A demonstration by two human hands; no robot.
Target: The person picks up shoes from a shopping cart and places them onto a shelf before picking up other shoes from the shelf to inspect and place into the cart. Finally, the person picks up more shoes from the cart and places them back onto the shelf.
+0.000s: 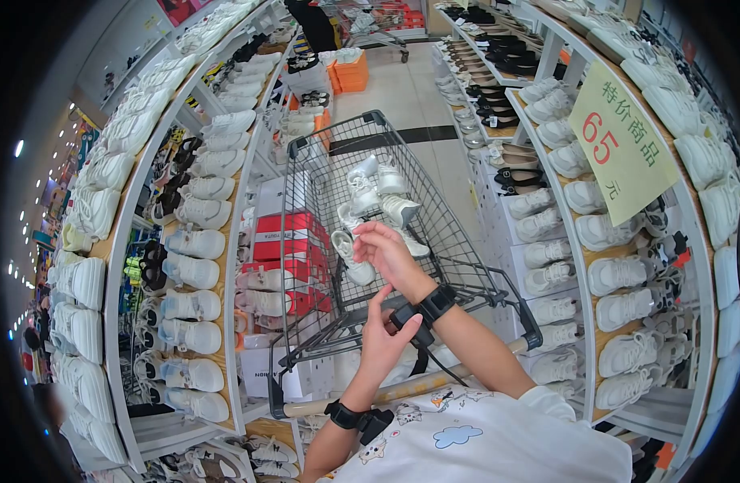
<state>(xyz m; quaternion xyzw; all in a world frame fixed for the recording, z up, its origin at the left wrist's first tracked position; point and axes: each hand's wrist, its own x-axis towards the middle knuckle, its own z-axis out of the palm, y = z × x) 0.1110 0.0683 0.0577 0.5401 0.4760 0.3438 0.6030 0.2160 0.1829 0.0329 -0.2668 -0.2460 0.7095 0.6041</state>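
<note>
1. The left hand (382,342) is closed on the black wrist strap (426,310), pinching its clip on the underside of the right wrist, above the shopping cart (305,241).
2. Best to pull along the band rather than across it, with the right forearm held steady.
3. The right hand (390,251) is loosely curled and holds nothing, in front of the white sneakers (378,193) in the cart.

1. Showing dull grey wire metal: cart (460,241).
2. Looking smooth, slightly glossy white synth. leather: shoe (355,262).
3. Appearing matt blk plastic: wrist strap (436,304).
4. Reading as matt paper: sign (619,145).
5. Showing pale wood grain: shelf board (227,322).
</note>
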